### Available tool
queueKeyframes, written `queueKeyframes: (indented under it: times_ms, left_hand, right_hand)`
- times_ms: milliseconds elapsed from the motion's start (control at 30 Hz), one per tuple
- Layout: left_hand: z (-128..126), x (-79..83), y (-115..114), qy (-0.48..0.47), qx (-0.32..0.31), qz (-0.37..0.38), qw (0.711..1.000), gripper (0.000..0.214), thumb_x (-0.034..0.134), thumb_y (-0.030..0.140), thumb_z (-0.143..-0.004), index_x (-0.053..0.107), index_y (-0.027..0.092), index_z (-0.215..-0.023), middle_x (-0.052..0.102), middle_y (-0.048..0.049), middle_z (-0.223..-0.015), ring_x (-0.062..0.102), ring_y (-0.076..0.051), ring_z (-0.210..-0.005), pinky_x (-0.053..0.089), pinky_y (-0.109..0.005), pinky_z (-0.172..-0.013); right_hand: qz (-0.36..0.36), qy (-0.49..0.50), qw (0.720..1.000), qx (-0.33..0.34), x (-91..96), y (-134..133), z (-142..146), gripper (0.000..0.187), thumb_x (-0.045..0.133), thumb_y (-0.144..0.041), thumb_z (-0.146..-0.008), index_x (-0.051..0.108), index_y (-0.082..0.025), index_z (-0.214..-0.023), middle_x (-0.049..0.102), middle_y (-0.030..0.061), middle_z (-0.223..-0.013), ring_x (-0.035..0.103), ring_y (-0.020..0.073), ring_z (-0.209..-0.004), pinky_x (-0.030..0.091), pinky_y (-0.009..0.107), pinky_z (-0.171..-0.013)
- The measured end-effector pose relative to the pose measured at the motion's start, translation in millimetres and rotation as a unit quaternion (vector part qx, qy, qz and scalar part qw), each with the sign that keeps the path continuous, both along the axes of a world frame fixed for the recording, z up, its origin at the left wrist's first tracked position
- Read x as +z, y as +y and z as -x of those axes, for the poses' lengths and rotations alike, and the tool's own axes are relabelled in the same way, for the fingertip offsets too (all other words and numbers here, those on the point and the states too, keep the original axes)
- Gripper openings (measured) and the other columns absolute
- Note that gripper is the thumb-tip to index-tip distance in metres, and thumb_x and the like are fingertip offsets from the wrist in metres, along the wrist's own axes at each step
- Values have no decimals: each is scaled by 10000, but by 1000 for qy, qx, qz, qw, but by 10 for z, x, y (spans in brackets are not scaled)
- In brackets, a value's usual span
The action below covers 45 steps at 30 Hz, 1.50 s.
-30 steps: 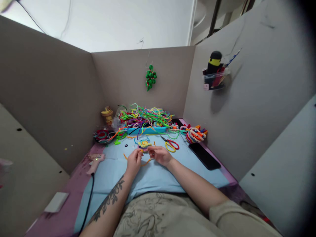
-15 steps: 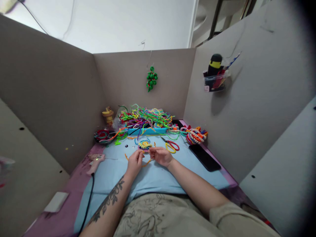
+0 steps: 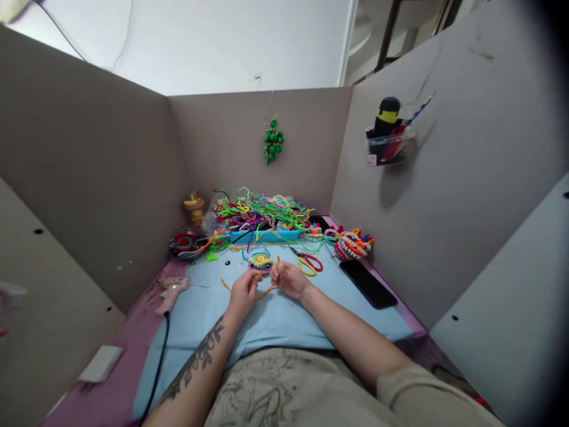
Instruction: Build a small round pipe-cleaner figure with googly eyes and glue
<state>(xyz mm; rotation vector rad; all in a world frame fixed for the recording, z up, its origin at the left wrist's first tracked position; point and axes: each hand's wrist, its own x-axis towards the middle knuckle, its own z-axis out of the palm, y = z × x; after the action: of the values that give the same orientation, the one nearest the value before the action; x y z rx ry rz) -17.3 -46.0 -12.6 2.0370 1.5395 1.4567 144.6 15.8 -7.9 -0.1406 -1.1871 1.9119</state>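
My left hand (image 3: 244, 290) is closed in a pinch on an orange pipe cleaner (image 3: 267, 292), a bit of which shows at the fingertips. The pipe cleaner bends in a loop below and between my hands, and an orange end sticks out to the left. Close by on the right, my right hand (image 3: 288, 279) has its fingers curled in around the same strand; exactly where it grips is partly hidden. Just beyond my fingertips lies a small coiled figure (image 3: 260, 263) of yellow, pink and blue fuzzy strands, with a dark eye.
Scissors (image 3: 306, 263) with red and yellow handles and a black phone (image 3: 368, 284) lie on the right. A pink glue gun (image 3: 173, 295) with a cord rests at left. Behind is a blue tray (image 3: 264, 237) heaped with pipe cleaners. Panels enclose three sides.
My right hand's fingers have curled in more and drawn slightly apart from the left fingertips. The orange end at left has shifted a little outward. My left hand stays nearly in place.
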Motion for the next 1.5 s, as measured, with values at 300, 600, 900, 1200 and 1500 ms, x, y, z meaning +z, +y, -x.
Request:
queueKeyframes:
  times_ms: [300, 600, 900, 1200, 1500]
  left_hand:
    - [4, -15, 4, 2, -7, 1, 1000, 202, 438, 277, -861, 605, 193, -938, 664, -34, -817, 613, -142, -732, 478, -256, -692]
    - [-2, -33, 4, -10, -5, -1, 1000, 191, 452, 275, -851, 606, 201, -937, 670, -44, -864, 625, -156, -774, 481, -275, -724]
    - [-8, -17, -4, -1, -10, 2, 1000, 206, 449, 294, -858, 605, 199, -954, 668, -46, -853, 617, -155, -756, 477, -270, -710]
    - [9, -25, 32, 12, -3, -28, 1000, 201, 459, 284, -855, 621, 206, -944, 658, -55, -924, 593, -166, -851, 465, -295, -775]
    - [6, -35, 35, 31, -32, 11, 999, 216, 415, 246, -864, 621, 188, -892, 649, -50, -846, 586, -161, -800, 460, -286, -740]
  right_hand:
    - [-11, -8, 1000, 20, 31, -32, -6, 419, 797, -327, -581, 406, -188, -637, 458, -33, -673, 413, 88, -579, 328, 227, -534]
    - [-10, -16, 999, 42, 22, -46, -11, 603, 671, -612, -611, 309, -161, -441, 392, -9, -604, 396, 113, -594, 352, 267, -555]
    - [-1, 15, 1000, 25, 28, 7, -60, 619, 591, -634, -681, 301, -168, -395, 365, 3, -570, 353, 123, -590, 347, 278, -561]
    - [-127, -118, 964, -200, 7, 1, -3, 152, 713, -281, -641, 623, -198, -731, 572, 21, -756, 495, 137, -668, 406, 284, -633]
    - [-436, -229, 807, -325, -53, -104, -15, 226, 574, -233, -800, 669, -269, -1002, 564, 65, -897, 540, 185, -855, 452, 354, -781]
